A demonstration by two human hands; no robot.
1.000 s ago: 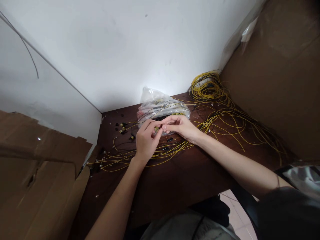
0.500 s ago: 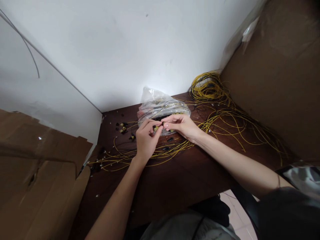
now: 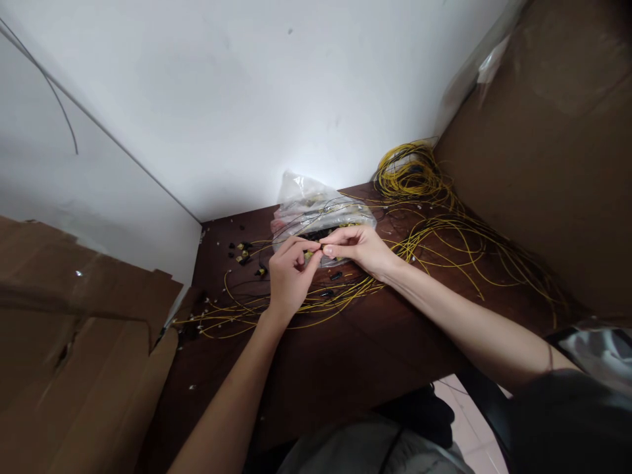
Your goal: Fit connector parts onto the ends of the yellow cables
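Observation:
Fingertip to fingertip, my left hand (image 3: 290,273) and my right hand (image 3: 363,250) are both closed in a pinch on a small black-and-yellow part (image 3: 322,247). My fingers cover most of it, so its exact kind does not show. Just behind my hands lies a clear plastic bag (image 3: 320,197), its open mouth showing many small black and yellow pieces. Under and beside my wrists run thin yellow wires (image 3: 340,299). A loose black piece (image 3: 336,276) sits below my right fingers.
Several black-and-yellow pieces (image 3: 243,250) lie left of my hands on the dark brown table (image 3: 355,355). A coil of yellow wire (image 3: 409,171) rests at the back right. Cardboard (image 3: 74,382) flanks the left, and a large brown box (image 3: 553,164) stands right. A white wall closes the back.
Both hands stay in nearly the same place. The fingertips have shifted slightly on the small part, and less of its black end shows by my left thumb.

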